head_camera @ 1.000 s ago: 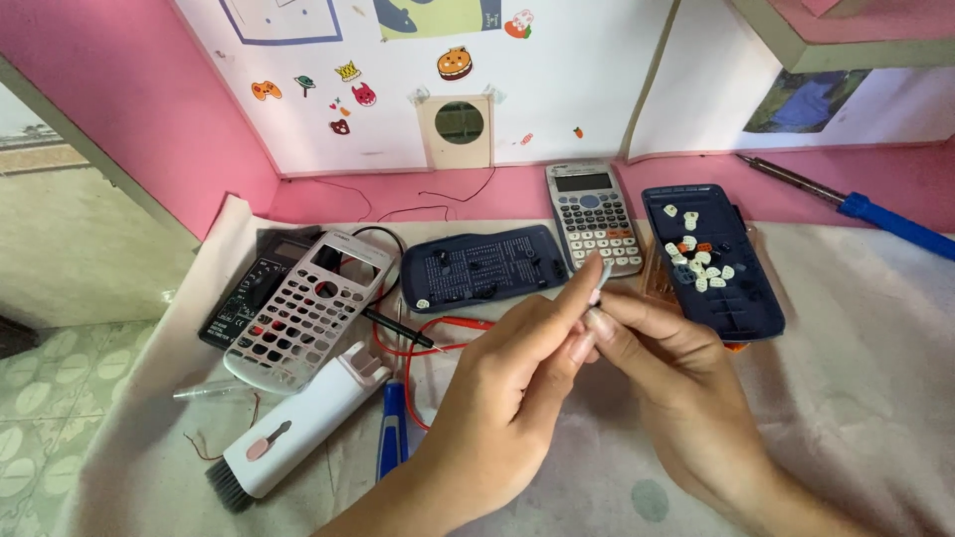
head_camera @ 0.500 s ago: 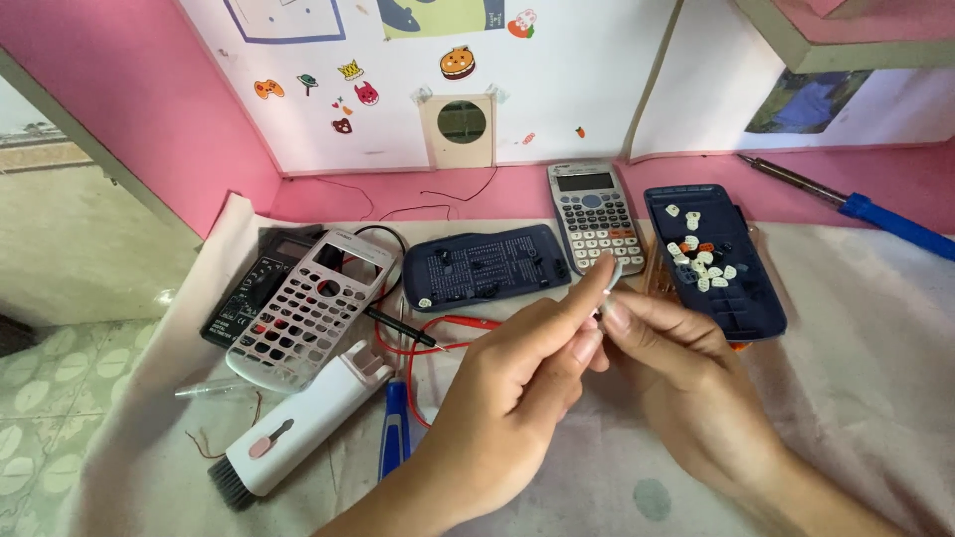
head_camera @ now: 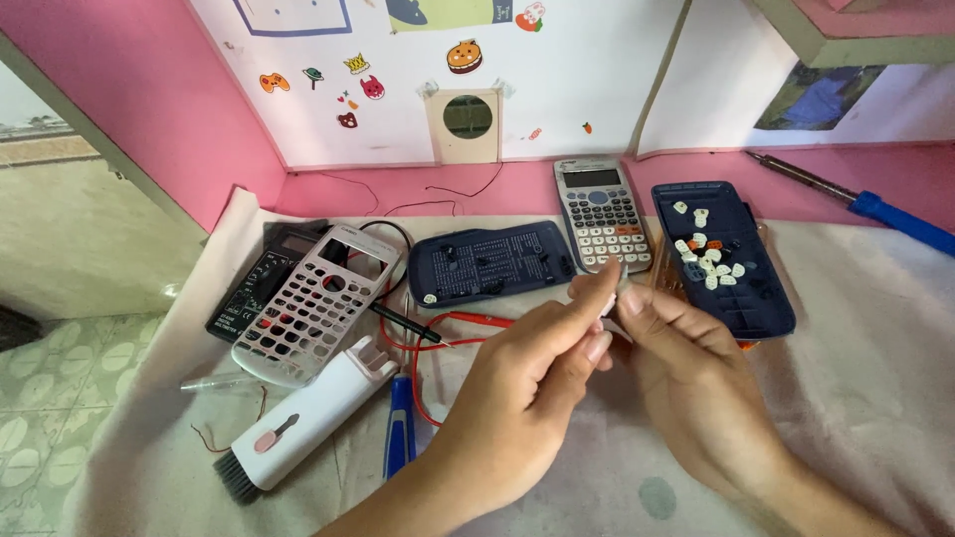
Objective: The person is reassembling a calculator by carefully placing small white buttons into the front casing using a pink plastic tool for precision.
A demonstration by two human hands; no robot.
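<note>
Left hand (head_camera: pixel 517 383) and right hand (head_camera: pixel 696 368), both pinched shut, jointly grip a small pale sliver-like part (head_camera: pixel 615 291) above the cloth-covered worktop (head_camera: pixel 875 328), near the grey keyed calculator (head_camera: pixel 601 214).

Workbench layout around two hands brought together at centre

The left hand (head_camera: pixel 527 398) and right hand (head_camera: pixel 696 388) are met at the fingertips near the middle of the cloth (head_camera: pixel 875 378). Just behind them an assembled calculator (head_camera: pixel 600 214) is laid, with an open back shell (head_camera: pixel 489 263) to its left and a case half (head_camera: pixel 724 259) to its right, in which loose keys (head_camera: pixel 704 254) are gathered. Further left a keypad frame (head_camera: pixel 316 303) is rested partly on a multimeter (head_camera: pixel 261 281). In front of the frame a cleaning brush (head_camera: pixel 303 423) is placed, with a screwdriver (head_camera: pixel 399 438) just to its right. At the far right, behind the cloth, a soldering iron (head_camera: pixel 856 202) is laid.
</note>
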